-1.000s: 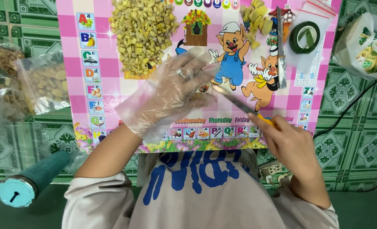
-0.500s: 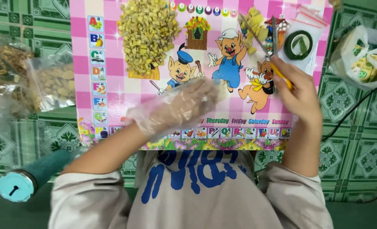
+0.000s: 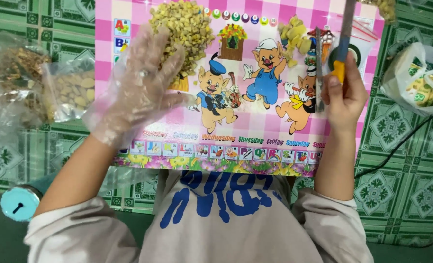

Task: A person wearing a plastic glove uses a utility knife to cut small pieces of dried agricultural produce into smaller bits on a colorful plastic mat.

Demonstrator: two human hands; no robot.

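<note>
Your knife stands upright over the pink board, your right hand clenched on its yellow handle. Your gloved left hand, fingers spread and grasping nothing, rests beside the large chopped pile. A few bigger yellow chunks look uncut.

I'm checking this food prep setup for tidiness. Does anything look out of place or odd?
One thing: the pale chopped pieces lie heaped straight on a pink cartoon poster, not on a cutting board. Only the left hand wears a clear glove; the bare right hand holds a knife. Nothing looks spilled.
</note>
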